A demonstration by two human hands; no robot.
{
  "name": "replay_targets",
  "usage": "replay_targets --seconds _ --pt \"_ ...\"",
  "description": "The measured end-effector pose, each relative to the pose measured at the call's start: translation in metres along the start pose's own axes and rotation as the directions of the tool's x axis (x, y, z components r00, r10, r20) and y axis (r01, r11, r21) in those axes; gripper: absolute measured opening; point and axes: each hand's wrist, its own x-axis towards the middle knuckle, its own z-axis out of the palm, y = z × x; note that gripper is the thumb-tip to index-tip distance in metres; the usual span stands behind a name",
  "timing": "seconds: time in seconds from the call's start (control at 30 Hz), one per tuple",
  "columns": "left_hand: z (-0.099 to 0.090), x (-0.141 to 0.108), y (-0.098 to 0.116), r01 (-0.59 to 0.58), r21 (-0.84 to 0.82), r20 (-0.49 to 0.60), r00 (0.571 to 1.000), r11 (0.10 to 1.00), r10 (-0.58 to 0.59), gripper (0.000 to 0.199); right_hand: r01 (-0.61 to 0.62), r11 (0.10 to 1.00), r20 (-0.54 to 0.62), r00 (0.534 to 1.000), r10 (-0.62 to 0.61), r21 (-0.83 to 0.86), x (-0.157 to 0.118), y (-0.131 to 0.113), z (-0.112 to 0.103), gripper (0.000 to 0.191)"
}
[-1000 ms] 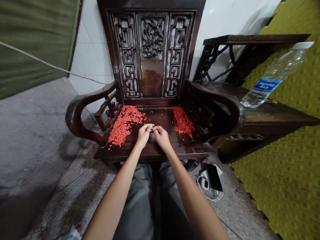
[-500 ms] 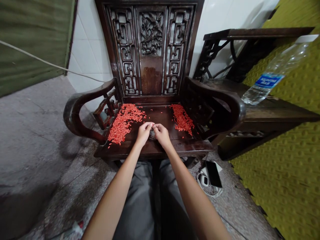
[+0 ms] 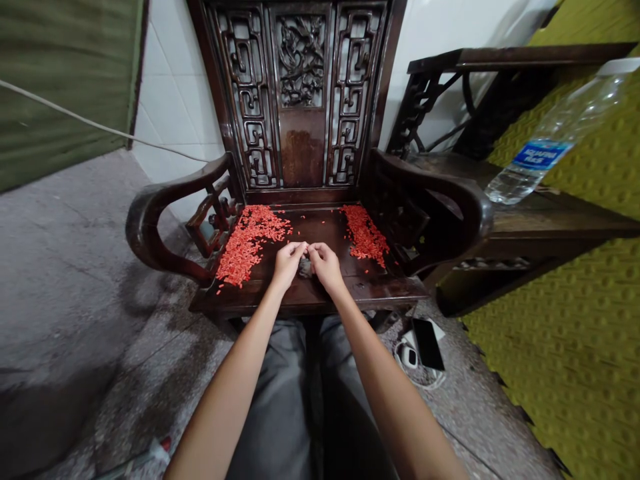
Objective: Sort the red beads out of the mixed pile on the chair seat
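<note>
My left hand (image 3: pixel 289 265) and my right hand (image 3: pixel 325 265) meet over the middle of the dark wooden chair seat (image 3: pixel 315 230). Thumbs and forefingers of both are pinched, their tips nearly touching. Whatever is between the tips is too small and covered to make out. To the left of my hands spreads a large heap of small red pieces (image 3: pixel 243 248), like short bits of plastic. A smaller heap of red pieces (image 3: pixel 364 233) lies on the right side of the seat. A few loose ones are scattered between the heaps.
Curved armrests (image 3: pixel 160 200) flank the seat, and a carved backrest (image 3: pixel 301 100) rises behind it. On a wooden side table (image 3: pixel 565 217) at right stands a water bottle (image 3: pixel 543 153). A phone (image 3: pixel 427 343) and white cable (image 3: pixel 425 383) lie on the floor.
The view has shifted slightly. A speck of red that showed at the fingertips is now hard to see. Both hands stay pinched together in about the same place.
</note>
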Motion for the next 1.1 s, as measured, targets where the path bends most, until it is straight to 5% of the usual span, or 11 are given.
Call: replay_targets --seconds 0.5,1.1 --pt "-0.0008 -0.0026 0.0031 0.007 0.052 -0.046 0.999 0.999 -0.004 0.042 -0.018 0.999 0.072 0.997 0.016 0.034 -0.0023 -0.0085 0.0010 0.037" --pt "0.0009 -0.0033 0.0004 0.046 0.064 -0.047 0.998 0.997 -0.043 0.049 0.014 0.999 -0.010 1.000 -0.014 -0.053 -0.0031 -0.0051 0.0006 0.035"
